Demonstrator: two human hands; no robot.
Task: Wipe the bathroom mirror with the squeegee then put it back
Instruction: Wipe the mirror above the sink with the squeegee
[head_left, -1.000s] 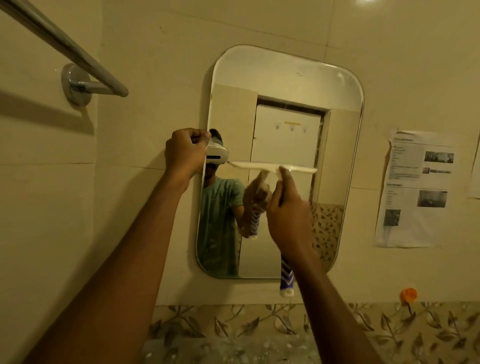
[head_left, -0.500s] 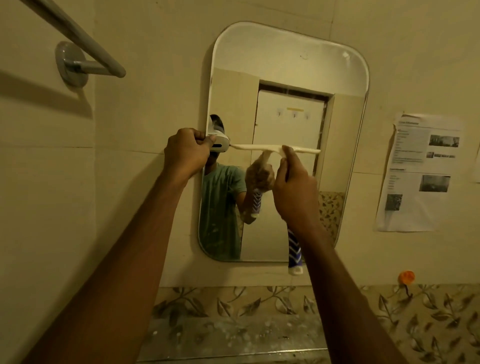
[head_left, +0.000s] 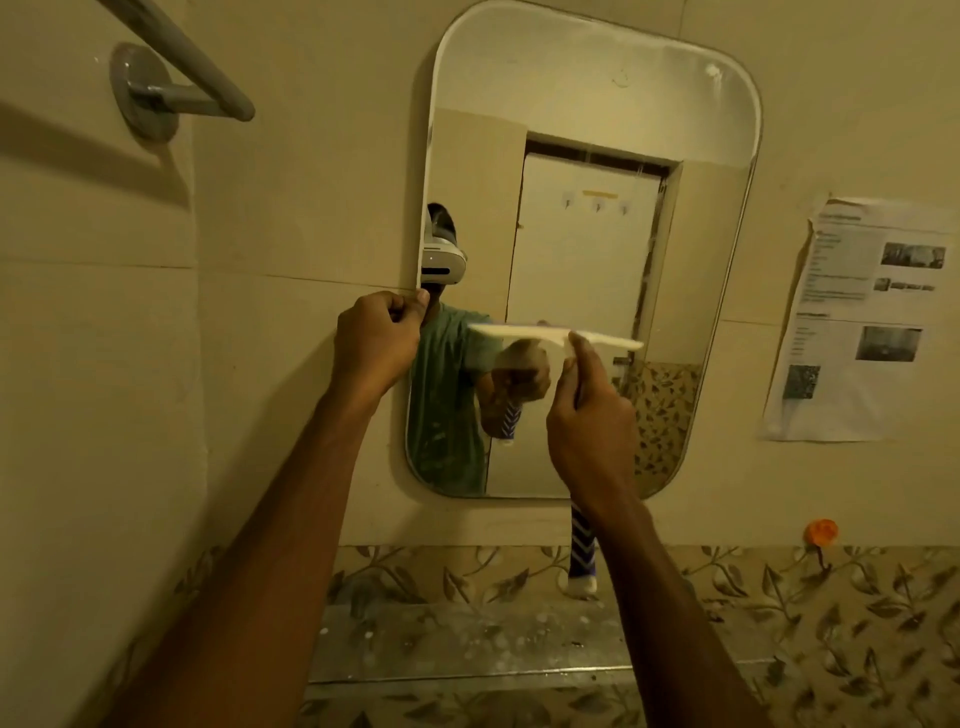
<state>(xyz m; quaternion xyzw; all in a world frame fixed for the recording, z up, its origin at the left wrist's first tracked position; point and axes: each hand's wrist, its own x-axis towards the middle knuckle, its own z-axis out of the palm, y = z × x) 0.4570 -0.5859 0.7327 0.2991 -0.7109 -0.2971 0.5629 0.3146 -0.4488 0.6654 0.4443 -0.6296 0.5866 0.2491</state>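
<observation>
Squeegee (head_left: 556, 335) in right hand (head_left: 592, 426) presses against mirror (head_left: 587, 93).

Glossy beige wall tiles (head_left: 291, 197) fill the room under warm, dim light. Left of them a grey metal towel rail (head_left: 171, 57) juts out; a leaf-patterned tile border (head_left: 857, 613) runs beneath, and a printed paper sheet (head_left: 857, 322) is stuck to the right.
</observation>
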